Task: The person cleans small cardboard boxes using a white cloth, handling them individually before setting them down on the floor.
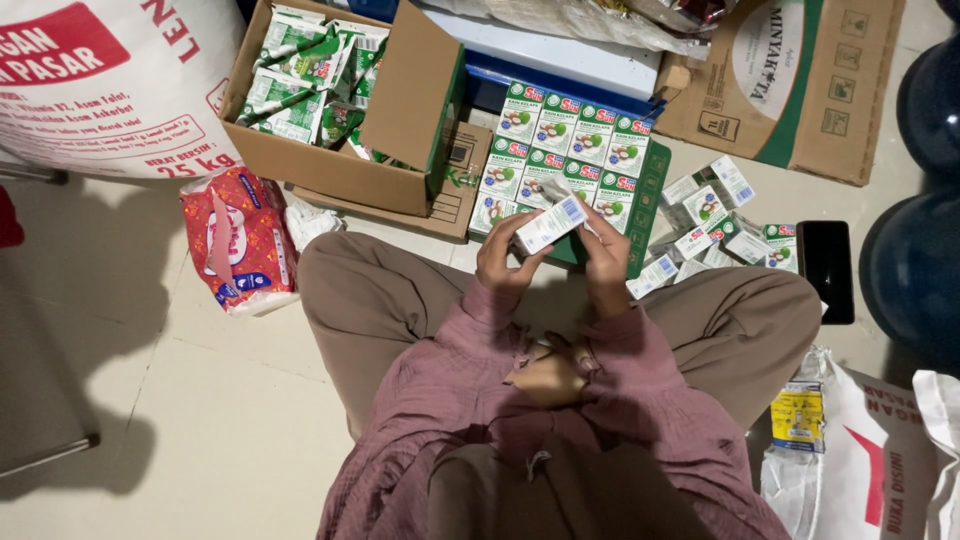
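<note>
I sit cross-legged on the floor. My left hand [503, 262] and my right hand [606, 250] together hold one small white and green carton [549, 225] above my lap, one hand at each end. Just beyond it, a flat green tray [655, 185] carries neat rows of the same small cartons [560, 150]. A loose heap of more cartons [715, 225] lies on the floor to the right of the tray.
An open cardboard box [330, 160] with green and white pouches stands at the back left. A big white sack [110, 80], a red patterned packet [238, 240], a black phone [827, 270], a flattened cardboard box [790, 80], dark blue jugs [915, 260] and white bags [860, 470] surround me.
</note>
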